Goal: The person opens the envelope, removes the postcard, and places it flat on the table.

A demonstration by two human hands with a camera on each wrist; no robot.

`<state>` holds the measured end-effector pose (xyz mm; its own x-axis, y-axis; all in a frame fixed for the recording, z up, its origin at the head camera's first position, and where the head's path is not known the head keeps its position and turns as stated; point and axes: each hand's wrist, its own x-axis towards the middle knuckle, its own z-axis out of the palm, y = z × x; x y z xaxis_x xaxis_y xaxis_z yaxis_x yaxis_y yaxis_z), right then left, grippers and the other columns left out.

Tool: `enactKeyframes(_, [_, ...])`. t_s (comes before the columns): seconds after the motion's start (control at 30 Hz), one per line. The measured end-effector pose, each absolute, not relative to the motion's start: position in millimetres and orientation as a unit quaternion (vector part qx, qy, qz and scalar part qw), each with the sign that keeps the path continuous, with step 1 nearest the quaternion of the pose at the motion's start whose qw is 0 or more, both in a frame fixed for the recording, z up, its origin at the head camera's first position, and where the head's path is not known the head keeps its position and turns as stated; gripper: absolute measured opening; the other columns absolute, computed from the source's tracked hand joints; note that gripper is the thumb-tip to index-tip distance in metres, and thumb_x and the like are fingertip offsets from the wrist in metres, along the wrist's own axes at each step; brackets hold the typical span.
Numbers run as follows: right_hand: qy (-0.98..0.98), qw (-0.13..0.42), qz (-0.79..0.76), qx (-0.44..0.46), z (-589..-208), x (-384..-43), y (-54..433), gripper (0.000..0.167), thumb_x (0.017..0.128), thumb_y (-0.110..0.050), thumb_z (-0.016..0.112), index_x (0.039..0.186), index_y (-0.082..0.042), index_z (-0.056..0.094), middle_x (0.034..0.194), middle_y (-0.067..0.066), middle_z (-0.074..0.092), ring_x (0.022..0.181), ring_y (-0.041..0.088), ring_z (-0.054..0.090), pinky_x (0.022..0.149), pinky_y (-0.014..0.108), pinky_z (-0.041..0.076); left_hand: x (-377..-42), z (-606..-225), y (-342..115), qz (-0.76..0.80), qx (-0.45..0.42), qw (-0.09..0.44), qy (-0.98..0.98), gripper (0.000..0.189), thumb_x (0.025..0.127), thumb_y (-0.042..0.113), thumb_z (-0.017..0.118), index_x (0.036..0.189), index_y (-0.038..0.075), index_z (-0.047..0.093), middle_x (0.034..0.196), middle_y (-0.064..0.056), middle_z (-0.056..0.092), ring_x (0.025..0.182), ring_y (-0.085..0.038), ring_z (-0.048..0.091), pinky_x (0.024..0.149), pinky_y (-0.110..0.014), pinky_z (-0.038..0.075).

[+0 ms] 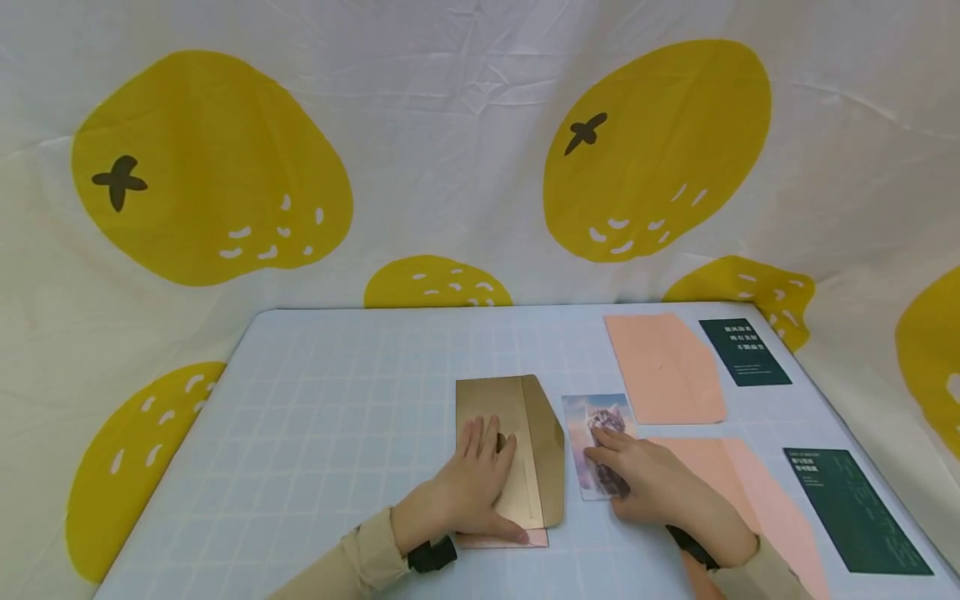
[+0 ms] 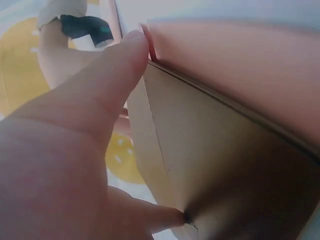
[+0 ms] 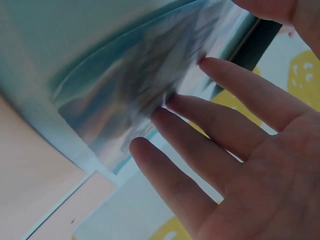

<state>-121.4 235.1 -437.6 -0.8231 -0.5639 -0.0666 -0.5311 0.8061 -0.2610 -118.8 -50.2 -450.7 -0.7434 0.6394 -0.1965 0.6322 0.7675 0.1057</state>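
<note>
A person in beige sleeves works at a pale table (image 1: 300,433) patterned with a faint grid; its near edge lies outside the picture. Toward that edge, right of centre, a large peach paper envelope (image 1: 738,477) with a paler pink flap runs partly beneath the right forearm. Beside it, along the table's right edge, lies a large dark green card (image 1: 855,508) with white print.

The left hand (image 1: 476,492) lies with fingers extended on a gold paper envelope (image 1: 525,450), its pointed flap unfolded toward the table's right edge. Pink paper (image 1: 538,539) shows under the envelope's near edge, by the thumb. The right hand (image 1: 652,471), fingers extended and slightly spread, touches a glossy picture card (image 1: 577,425) of a fluffy cat, just right of the gold envelope.

Farther off, toward the table's far right corner, are a peach envelope (image 1: 663,367) and a small dark green card (image 1: 745,352). Behind the far edge hangs a white cloth (image 1: 450,183) printed with big yellow fruits.
</note>
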Motion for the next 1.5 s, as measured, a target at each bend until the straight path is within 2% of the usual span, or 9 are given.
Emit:
enactKeyframes(0.23, [0.948, 0.054, -0.118, -0.291, -441.2, -136.6, 233.7, 0.062, 0.065, -0.013, 0.073, 0.126, -0.007, 0.068, 0.141, 0.023, 0.053, 0.120, 0.044, 0.056, 0.081, 0.054, 0.052, -141.0, -460.1, -53.7, 0.061, 0.337, 0.132, 0.930, 0.122, 0.075, 0.082, 0.059, 0.157, 0.001, 0.018, 0.159, -0.034, 0.002, 0.145, -0.053, 0.001, 0.116, -0.060, 0.011])
enactKeyframes(0.37, [0.946, 0.044, -0.126, -0.295, -444.2, -146.9, 233.0, 0.060, 0.065, -0.012, 0.072, 0.125, -0.007, 0.068, 0.140, 0.022, 0.054, 0.124, 0.041, 0.055, 0.079, 0.051, 0.052, -155.1, -464.3, -53.8, 0.085, 0.325, 0.148, 0.930, 0.122, 0.076, 0.081, 0.060, 0.158, 0.003, 0.016, 0.160, -0.031, -0.003, 0.146, -0.050, -0.004, 0.116, -0.060, 0.007])
enactKeyframes(0.6, [0.946, 0.066, -0.161, -0.272, -447.3, -166.8, 233.2, 0.058, 0.068, -0.011, 0.072, 0.126, -0.013, 0.068, 0.144, 0.016, 0.052, 0.132, 0.040, 0.048, 0.084, 0.050, 0.050, -178.7, -464.2, -55.6, 0.147, 0.315, 0.183, 0.920, 0.108, 0.080, 0.071, 0.066, 0.161, 0.022, 0.013, 0.161, -0.027, -0.010, 0.146, -0.048, -0.013, 0.116, -0.061, 0.008])
enactKeyframes(0.77, [0.943, 0.077, -0.189, -0.262, -447.8, -178.4, 231.3, 0.058, 0.070, -0.010, 0.073, 0.128, -0.014, 0.067, 0.148, 0.013, 0.049, 0.136, 0.039, 0.043, 0.093, 0.053, 0.046, -191.1, -461.6, -53.0, 0.150, 0.310, 0.185, 0.920, 0.099, 0.081, 0.069, 0.067, 0.160, 0.032, 0.020, 0.160, -0.029, -0.011, 0.145, -0.050, -0.016, 0.114, -0.064, 0.003])
enactKeyframes(0.9, [0.941, 0.081, -0.200, -0.259, -449.7, -187.5, 229.2, 0.057, 0.072, -0.011, 0.072, 0.129, -0.014, 0.066, 0.151, 0.012, 0.045, 0.139, 0.038, 0.039, 0.097, 0.053, 0.044, -200.8, -460.1, -51.2, 0.142, 0.304, 0.179, 0.925, 0.096, 0.081, 0.070, 0.066, 0.159, 0.032, 0.023, 0.160, -0.030, -0.010, 0.145, -0.050, -0.015, 0.114, -0.065, 0.001])
enactKeyframes(1.27, [0.934, 0.079, -0.227, -0.265, -451.0, -215.4, 223.3, 0.054, 0.072, -0.007, 0.073, 0.125, -0.006, 0.067, 0.149, 0.019, 0.046, 0.138, 0.040, 0.039, 0.101, 0.054, 0.041, -225.4, -457.9, -63.4, 0.148, 0.286, 0.172, 0.931, 0.089, 0.084, 0.068, 0.063, 0.158, 0.035, 0.026, 0.161, -0.029, -0.010, 0.146, -0.049, -0.013, 0.113, -0.066, -0.003])
enactKeyframes(1.5, [0.935, 0.089, -0.226, -0.258, -448.8, -226.0, 220.0, 0.054, 0.072, -0.006, 0.075, 0.126, -0.004, 0.066, 0.150, 0.020, 0.044, 0.138, 0.041, 0.038, 0.104, 0.055, 0.039, -233.9, -458.5, -76.6, 0.161, 0.291, 0.170, 0.927, 0.089, 0.084, 0.066, 0.064, 0.158, 0.032, 0.027, 0.161, -0.029, -0.011, 0.145, -0.049, -0.015, 0.113, -0.066, -0.004])
